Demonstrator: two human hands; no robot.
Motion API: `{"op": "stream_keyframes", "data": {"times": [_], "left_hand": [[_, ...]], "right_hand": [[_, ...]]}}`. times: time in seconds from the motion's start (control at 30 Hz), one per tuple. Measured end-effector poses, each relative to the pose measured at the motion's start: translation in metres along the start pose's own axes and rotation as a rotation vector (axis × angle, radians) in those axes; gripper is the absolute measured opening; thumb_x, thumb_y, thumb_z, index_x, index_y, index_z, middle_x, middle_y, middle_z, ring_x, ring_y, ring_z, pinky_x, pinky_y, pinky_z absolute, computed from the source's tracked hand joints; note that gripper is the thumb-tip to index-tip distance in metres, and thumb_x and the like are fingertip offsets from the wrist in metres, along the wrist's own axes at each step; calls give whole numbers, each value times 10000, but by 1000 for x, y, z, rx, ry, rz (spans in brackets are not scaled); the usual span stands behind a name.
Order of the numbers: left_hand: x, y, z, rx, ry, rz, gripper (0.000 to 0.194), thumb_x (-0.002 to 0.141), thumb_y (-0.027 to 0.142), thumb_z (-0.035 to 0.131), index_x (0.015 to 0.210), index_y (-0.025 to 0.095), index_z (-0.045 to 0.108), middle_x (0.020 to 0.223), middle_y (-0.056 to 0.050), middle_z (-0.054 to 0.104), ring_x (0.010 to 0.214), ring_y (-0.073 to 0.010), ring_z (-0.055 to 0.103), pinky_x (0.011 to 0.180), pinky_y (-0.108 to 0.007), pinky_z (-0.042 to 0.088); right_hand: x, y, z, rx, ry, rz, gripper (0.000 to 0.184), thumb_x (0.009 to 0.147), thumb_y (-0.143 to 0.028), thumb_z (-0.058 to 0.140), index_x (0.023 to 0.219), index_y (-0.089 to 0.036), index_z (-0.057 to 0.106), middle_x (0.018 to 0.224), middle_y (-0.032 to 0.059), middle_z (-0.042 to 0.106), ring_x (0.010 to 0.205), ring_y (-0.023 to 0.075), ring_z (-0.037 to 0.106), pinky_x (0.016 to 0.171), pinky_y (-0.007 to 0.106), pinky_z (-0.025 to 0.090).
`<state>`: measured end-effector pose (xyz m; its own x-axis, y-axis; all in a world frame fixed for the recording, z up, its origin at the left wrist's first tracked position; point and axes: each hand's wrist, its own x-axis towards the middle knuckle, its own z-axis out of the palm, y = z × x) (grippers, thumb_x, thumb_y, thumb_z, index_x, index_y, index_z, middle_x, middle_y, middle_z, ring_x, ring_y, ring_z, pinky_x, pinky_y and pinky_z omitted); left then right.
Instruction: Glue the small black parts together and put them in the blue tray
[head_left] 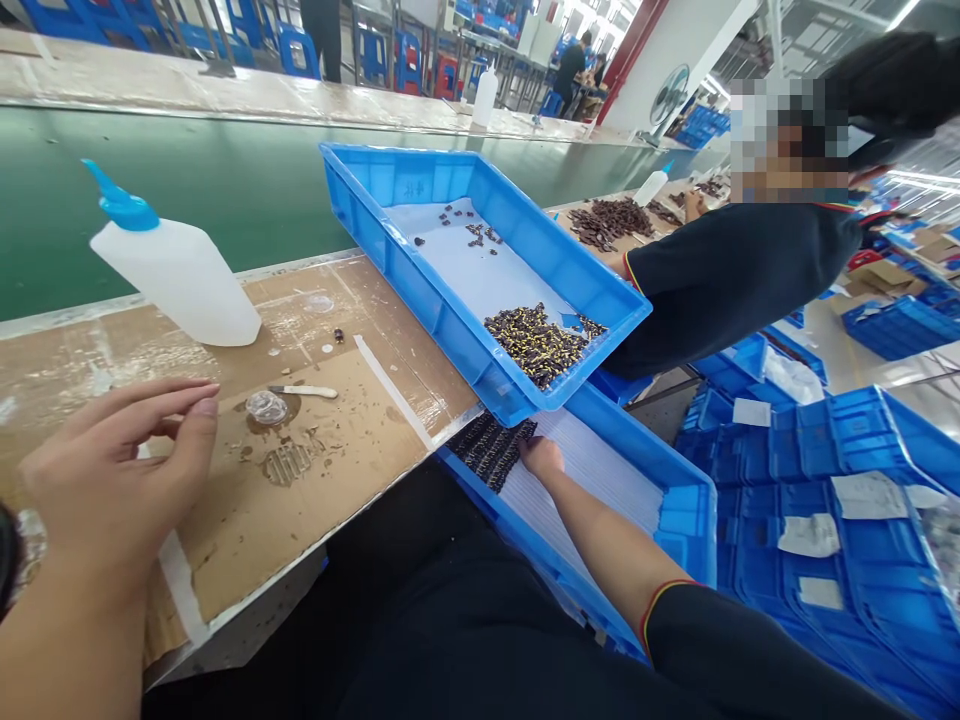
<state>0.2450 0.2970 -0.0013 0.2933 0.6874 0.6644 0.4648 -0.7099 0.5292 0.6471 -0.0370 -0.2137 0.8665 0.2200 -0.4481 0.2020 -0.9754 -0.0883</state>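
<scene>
Left hand: is hovering over the counter, grip looking narrow; I'm not seeing whether anything is sitting between thumb and forefinger.
Right hand: is reaching to the rowed dark pieces lying in the lower tray; whether its grip is holding any, I can't tell.
Upper tray: is holding loose yellow-and-dark parts.

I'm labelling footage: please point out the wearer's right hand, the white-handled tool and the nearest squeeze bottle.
Right hand [544, 459]: head view, back of the hand.
White-handled tool [313, 392]: head view, the handle.
Nearest squeeze bottle [187, 280]: head view, middle of its body.
</scene>
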Motion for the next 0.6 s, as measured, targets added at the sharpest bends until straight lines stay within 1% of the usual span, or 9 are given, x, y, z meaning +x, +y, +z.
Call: {"op": "stream_keyframes", "data": {"times": [0.2,0.37,0.43,0.6], "left_hand": [[1,2,-1,5,-20,0,355,921,475,711,1060,176,839,1081,-87,811,794,-222,705,621,-347,483],[1,1,-1,3,-7,11,335,913,462,723,1058,184,841,1080,-85,812,771,-211,695,626,-337,491],[1,2,-1,0,-6,10,315,910,445,732,1052,187,843,1077,-87,813,763,-210,696,629,-336,492],[0,5,-2,-6,-13,7,313,914,434,738,1041,167,842,1078,-108,810,802,-240,721,663,-355,503]], "right_hand": [[-3,-1,2,17,7,26,427,1056,-552,631,1206,-160,714,1234,105,731,1136,245,710,1037,491,579],[2,11,-3,77,9,32,429,1065,-561,611,1177,-163,722,1211,99,741,1129,237,713,1053,489,567],[6,18,-5,115,-9,34,416,1069,-551,610,1160,-161,724,1173,90,749,1083,224,723,1025,466,582],[18,31,-9,185,-75,20,414,1075,-549,603,1088,-154,725,1034,57,759,947,192,738,944,417,608]]}}
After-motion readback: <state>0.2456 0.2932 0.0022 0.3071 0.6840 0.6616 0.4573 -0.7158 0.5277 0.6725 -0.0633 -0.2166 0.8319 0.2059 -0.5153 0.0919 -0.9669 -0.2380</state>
